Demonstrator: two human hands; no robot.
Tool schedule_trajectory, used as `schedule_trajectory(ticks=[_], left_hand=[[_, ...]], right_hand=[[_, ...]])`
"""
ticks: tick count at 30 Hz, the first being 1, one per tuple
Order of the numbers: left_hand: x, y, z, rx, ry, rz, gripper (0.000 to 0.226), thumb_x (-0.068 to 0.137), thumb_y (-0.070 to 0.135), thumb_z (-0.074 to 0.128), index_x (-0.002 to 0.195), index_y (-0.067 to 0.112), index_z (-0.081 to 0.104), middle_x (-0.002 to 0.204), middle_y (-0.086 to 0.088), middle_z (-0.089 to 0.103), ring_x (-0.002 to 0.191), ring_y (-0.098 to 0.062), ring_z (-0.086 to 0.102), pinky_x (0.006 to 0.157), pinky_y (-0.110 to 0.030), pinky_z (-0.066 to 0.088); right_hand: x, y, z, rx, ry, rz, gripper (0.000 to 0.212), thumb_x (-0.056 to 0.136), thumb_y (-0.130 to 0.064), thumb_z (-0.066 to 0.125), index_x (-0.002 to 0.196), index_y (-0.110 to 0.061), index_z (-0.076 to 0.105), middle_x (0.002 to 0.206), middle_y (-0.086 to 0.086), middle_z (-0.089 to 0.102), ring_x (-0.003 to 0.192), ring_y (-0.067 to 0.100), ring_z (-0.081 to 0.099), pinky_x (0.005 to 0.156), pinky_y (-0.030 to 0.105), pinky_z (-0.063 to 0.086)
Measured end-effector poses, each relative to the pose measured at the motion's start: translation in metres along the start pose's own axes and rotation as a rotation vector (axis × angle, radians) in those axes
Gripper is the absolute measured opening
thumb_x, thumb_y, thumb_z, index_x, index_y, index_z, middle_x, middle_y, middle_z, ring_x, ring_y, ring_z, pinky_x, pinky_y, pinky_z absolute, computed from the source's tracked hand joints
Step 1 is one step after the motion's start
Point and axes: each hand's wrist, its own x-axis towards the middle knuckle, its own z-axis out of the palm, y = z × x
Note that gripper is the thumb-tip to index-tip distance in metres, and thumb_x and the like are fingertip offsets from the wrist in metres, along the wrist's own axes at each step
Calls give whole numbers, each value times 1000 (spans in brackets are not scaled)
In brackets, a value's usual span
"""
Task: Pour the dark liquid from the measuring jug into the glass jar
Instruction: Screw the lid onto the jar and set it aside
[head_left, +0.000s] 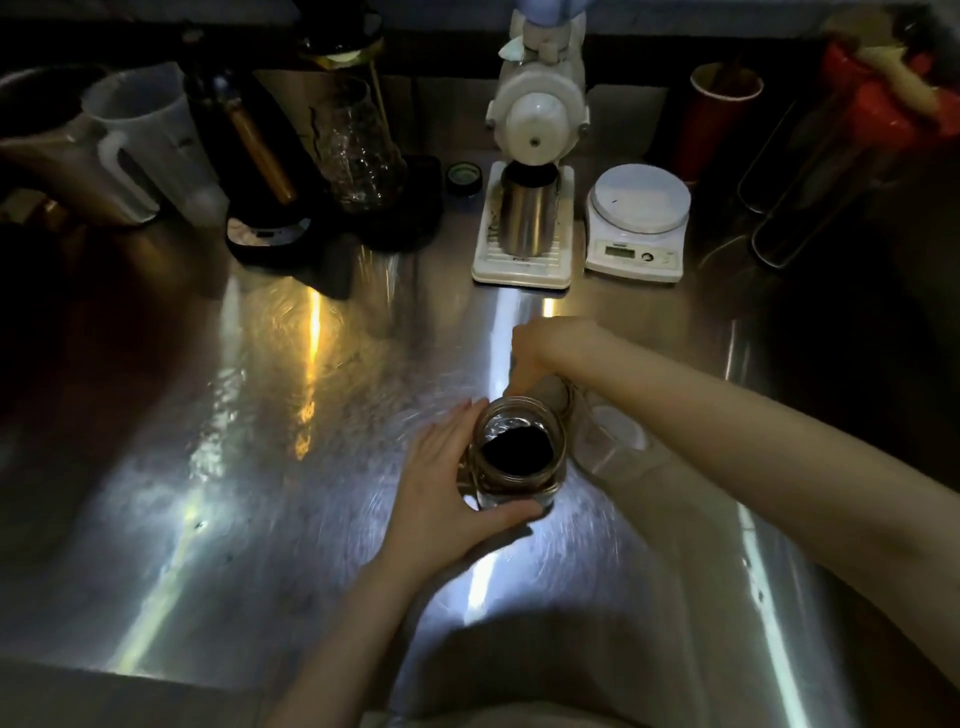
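A glass jar (511, 486) stands on the steel counter (260, 467), with dark liquid (514, 452) pooled inside it. My left hand (447, 493) wraps around the jar's left side and front. Just to its right, a clear measuring jug (602, 441) is tipped steeply, its mouth over the jar's far rim and its base turned toward me. My right hand (550, 348) grips the jug from above at the far side. The jug looks almost empty; no stream shows in the dim light.
Along the back stand a white grinder (535, 119) with a steel cup (527, 213) under it, a white scale (639, 218), a glass carafe (358, 150), a black kettle (260, 156), a translucent plastic jug (145, 140) and a red cup (719, 114).
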Motion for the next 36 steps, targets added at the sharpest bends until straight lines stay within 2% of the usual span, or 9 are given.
schedule_trajectory(ticks=[4, 7, 10, 12, 19, 25, 29, 33, 36], left_hand=[[0, 3, 0, -6, 15, -9, 96, 50, 68, 65, 133, 33, 33, 132, 34, 20, 126, 13, 20, 114, -40, 22], [0, 2, -1, 3, 16, 3, 94, 49, 68, 65, 131, 37, 30, 130, 36, 18, 125, 14, 19, 112, -34, 22], [0, 0, 0, -25, -2, -23, 93, 48, 71, 66, 128, 44, 29, 139, 25, 32, 128, 7, 27, 110, -30, 25], [0, -2, 1, -43, -25, -48, 95, 49, 74, 67, 131, 41, 35, 142, 10, 44, 130, -5, 38, 110, -38, 33], [-1, 2, -1, -118, -52, -41, 88, 50, 75, 66, 127, 44, 37, 130, 16, 53, 122, -7, 47, 101, -38, 42], [-4, 4, -2, -224, -38, -48, 84, 51, 50, 81, 126, 42, 43, 120, 21, 58, 109, 15, 49, 87, 0, 35], [-6, -1, 0, -295, -89, -80, 82, 53, 44, 82, 125, 44, 42, 121, 18, 59, 111, 3, 54, 92, -16, 46], [-7, 1, -2, -320, -30, -71, 73, 53, 32, 85, 116, 42, 49, 105, 22, 63, 99, 13, 56, 78, -5, 43], [-7, 1, -1, -320, -38, -68, 73, 51, 45, 80, 117, 42, 49, 112, 18, 63, 105, 1, 58, 86, -20, 48]], right_hand=[[14, -2, 7, -52, -18, -41, 55, 78, -47, 60, 121, -15, 55, 129, 5, 54, 117, 26, 52, 86, 37, 47], [11, 1, 5, -25, -42, -52, 47, 76, -46, 62, 111, -15, 62, 114, 5, 60, 101, 27, 59, 77, 33, 48], [0, 5, -1, 10, -20, -45, 33, 75, -42, 62, 93, -15, 63, 95, 4, 54, 68, 22, 54, 58, 27, 46], [-11, 10, -8, 128, 39, -66, 29, 76, -41, 63, 88, -15, 59, 96, 5, 53, 62, 18, 50, 48, 23, 41], [-74, 25, -27, 808, 350, -305, 43, 81, -50, 59, 112, -20, 58, 106, 7, 63, 89, 27, 64, 76, 38, 54], [-115, 14, 14, 1214, 590, -377, 41, 72, -29, 75, 106, -18, 55, 93, -2, 61, 84, 14, 60, 72, 26, 50], [-120, -6, 68, 1390, 728, -406, 60, 56, -29, 82, 104, -15, 48, 100, -2, 61, 94, 16, 62, 81, 26, 52], [-119, -25, 104, 1443, 887, -410, 53, 52, -28, 81, 94, -29, 48, 103, -10, 64, 104, 12, 62, 90, 31, 50], [-121, -34, 114, 1378, 972, -381, 51, 56, -26, 80, 96, -25, 48, 115, -5, 60, 111, 13, 57, 94, 37, 50]])
